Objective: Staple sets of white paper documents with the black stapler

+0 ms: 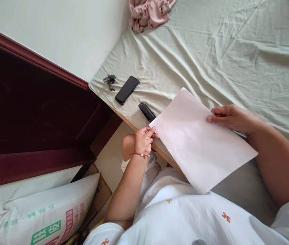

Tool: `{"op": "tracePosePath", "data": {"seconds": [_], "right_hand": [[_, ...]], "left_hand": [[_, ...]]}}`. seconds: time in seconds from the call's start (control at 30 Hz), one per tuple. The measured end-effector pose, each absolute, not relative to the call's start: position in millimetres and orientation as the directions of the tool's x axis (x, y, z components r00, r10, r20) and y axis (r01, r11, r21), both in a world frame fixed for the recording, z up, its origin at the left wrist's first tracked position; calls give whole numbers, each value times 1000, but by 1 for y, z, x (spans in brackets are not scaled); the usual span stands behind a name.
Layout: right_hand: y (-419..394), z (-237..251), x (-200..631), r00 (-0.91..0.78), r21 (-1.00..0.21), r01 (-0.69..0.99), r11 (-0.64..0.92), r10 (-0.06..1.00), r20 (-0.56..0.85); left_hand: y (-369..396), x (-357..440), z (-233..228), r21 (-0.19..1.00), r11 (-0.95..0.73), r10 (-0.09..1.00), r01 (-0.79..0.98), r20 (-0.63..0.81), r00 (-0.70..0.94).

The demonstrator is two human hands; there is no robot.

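Both hands hold a blank white sheet of paper [198,143] above the edge of a bed, near my lap. My left hand [145,139], with a red string bracelet on its wrist, pinches the sheet's left corner between thumb and fingers. Along the right edge, my right hand [227,118] grips the paper with the thumb on top and the fingers mostly underneath. Just beyond the left corner lies a black stapler-like object [147,111], its near end hidden by the sheet.
On the pale green bed sheet [236,61] lie a black phone-like object [127,90], a bunch of keys [110,80] and crumpled pink cloth [151,13]. Dark red wooden furniture [37,95] stands left. A printed white sack [49,211] rests below it, beside cardboard [102,194].
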State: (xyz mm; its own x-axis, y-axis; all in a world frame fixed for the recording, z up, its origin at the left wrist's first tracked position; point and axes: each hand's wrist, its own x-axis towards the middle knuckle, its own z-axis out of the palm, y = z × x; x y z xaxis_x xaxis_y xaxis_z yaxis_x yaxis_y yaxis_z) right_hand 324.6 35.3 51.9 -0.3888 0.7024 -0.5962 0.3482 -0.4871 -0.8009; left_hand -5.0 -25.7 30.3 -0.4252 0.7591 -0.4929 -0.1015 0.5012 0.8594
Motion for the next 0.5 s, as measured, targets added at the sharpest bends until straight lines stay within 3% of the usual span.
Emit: {"op": "tracePosePath", "data": {"seconds": [0.33,0.5], "right_hand": [[32,57,320,-339,-799,368,-476,732,-592],[34,55,320,-297,-777,432,-457,742,-601]], "left_hand": [[-22,-4,43,815,541,716,-208,-576,-394],[-16,-2,48,775,607,672,-175,-619,-406]]}}
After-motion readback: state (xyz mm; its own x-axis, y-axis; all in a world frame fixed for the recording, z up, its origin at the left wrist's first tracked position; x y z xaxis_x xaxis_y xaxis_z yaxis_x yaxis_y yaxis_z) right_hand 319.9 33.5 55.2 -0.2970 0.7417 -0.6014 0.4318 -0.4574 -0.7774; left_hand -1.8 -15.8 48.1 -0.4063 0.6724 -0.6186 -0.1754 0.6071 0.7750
